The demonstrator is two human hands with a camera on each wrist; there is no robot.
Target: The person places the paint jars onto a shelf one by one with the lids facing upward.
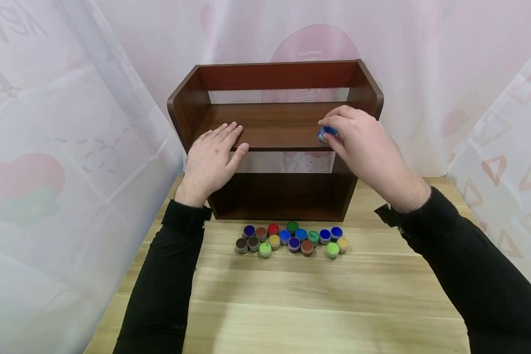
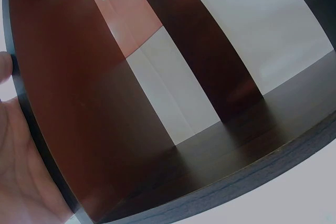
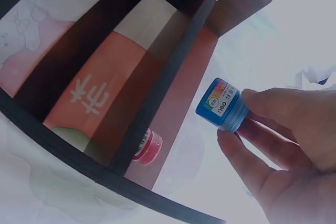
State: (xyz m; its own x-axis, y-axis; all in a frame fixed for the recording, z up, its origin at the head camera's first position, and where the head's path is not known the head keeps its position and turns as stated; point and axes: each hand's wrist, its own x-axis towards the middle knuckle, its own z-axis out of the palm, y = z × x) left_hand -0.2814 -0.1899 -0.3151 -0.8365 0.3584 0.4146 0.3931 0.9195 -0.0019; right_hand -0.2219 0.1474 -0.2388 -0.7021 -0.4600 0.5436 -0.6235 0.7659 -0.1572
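Observation:
A small blue paint jar [image 3: 223, 104] with a printed label is pinched between the thumb and fingers of my right hand [image 1: 367, 142]. In the head view the jar is over the right end of the upper shelf board, near its front edge. My left hand [image 1: 214, 160] lies with fingers extended on the left front of that board, belonging to a dark brown wooden shelf [image 1: 274, 125]. A red paint jar [image 3: 150, 148] stands on the shelf in the right wrist view; in the head view my right hand hides it.
In front of the shelf, several small paint jars [image 1: 294, 244] with blue, green, red, yellow and brown lids stand grouped on the light wooden table [image 1: 318, 300]. Printed curtains [image 1: 79, 147] hang behind and at both sides. The shelf's lower compartment [image 1: 279, 196] opens toward me.

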